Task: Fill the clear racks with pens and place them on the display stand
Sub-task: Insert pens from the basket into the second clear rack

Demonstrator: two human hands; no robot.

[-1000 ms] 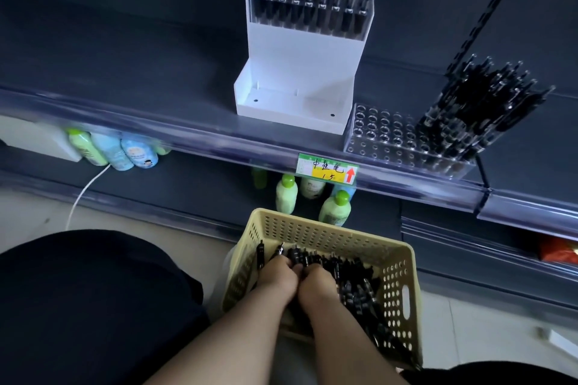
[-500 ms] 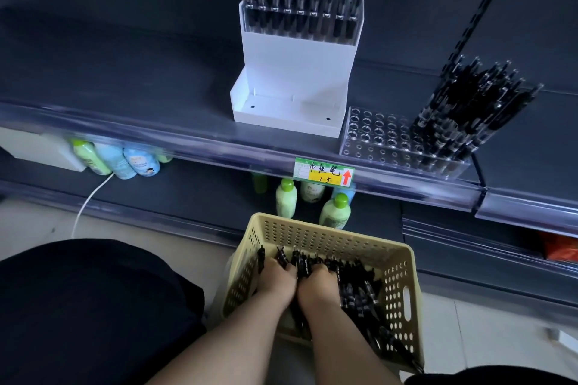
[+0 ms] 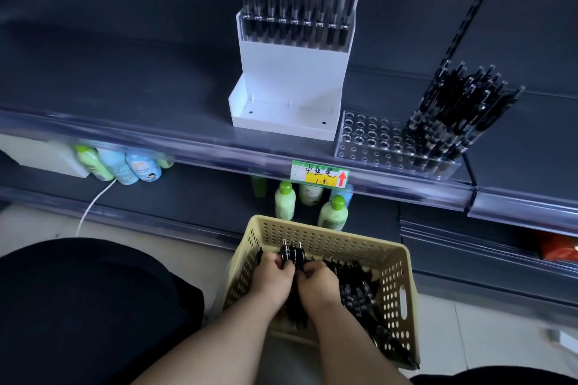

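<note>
Head camera, looking down at a shop shelf. A small bundle of pens [image 3: 292, 255], black with silvery tips pointing up and away, is held just above the heap inside a basket. The left hand [image 3: 272, 278] has its fingers curled round the bundle. The right hand [image 3: 319, 283] closes on it from the other side, fingers bent against the barrels, so the two hands meet around it. More loose pens [image 3: 359, 287] lie piled in the cream plastic basket [image 3: 403, 275], which has holes in its walls and sits low in front of the person's knees.

Higher up, on the dark shelf [image 3: 125, 87], a clear rack [image 3: 375, 137] stands to the right. Its right part is packed with black pens leaning outward and its left holes are not yet filled. Just beside it is a white display stand [image 3: 291, 72], whose upper step carries a filled rack [image 3: 295, 31]. A yellow price label [image 3: 320, 174] hangs on the shelf edge, and green-capped bottles [image 3: 284, 201] stand below, behind the basket.

The pens are probably light, stiff and smooth, so a bundle may fan out or slip. Gripping round the middle of the barrels, tips aligned, seems safest. A full rack is likely top-heavy and best lifted by its base.
</note>
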